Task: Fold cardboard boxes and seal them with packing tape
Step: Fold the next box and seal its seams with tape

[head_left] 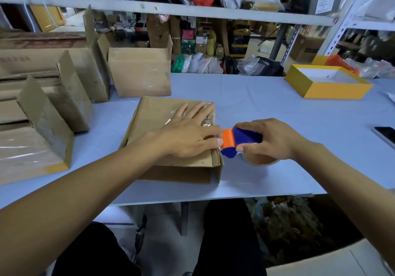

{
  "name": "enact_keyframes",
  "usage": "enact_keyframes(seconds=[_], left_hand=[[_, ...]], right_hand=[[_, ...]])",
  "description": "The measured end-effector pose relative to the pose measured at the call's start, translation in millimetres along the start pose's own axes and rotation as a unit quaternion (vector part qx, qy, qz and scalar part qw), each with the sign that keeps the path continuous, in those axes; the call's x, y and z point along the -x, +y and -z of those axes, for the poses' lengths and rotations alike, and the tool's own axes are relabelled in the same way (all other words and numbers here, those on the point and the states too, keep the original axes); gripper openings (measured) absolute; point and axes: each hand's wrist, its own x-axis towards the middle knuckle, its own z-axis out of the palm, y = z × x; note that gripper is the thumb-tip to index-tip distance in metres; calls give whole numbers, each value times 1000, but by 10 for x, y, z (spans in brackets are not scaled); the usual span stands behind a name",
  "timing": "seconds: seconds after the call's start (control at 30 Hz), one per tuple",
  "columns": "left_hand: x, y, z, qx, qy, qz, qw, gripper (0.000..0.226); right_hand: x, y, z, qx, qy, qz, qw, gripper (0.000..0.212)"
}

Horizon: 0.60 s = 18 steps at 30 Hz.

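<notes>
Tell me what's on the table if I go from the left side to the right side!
Taped brown cardboard boxes stacked at the left → flat brown cardboard box under the left hand → blue and orange tape dispenser in the right hand → yellow open gift box → dark phone at the edge.

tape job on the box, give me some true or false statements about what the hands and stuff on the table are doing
1. The left hand lies flat on the box. True.
2. The right hand is empty. False: it grips the tape dispenser.
3. The dispenser is at the box's right edge. True.
4. The phone lies on the box. False: it lies on the table, far right.
5. The yellow box is shut with a lid. False: it is open.
</notes>
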Motion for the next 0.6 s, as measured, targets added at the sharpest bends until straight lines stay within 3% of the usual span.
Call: enact_keyframes(seconds=[0.33,0.43,0.57,0.6], left_hand=[[10,-10,-8,-9,11,-8,1000,27],[12,-12,-8,-19,13,-10,1000,33],[18,-16,-2,-13,17,-15,1000,32],[20,-14,-4,-11,16,-15,1000,31]], right_hand=[[-64,-112,17,-44,2,-38,998,62],[-81,-110,7,-103,-32,-78,991,61],[-144,-115,-21,16,-40,-99,994,57],[-128,-88,-16,-4,-33,-110,993,53]])
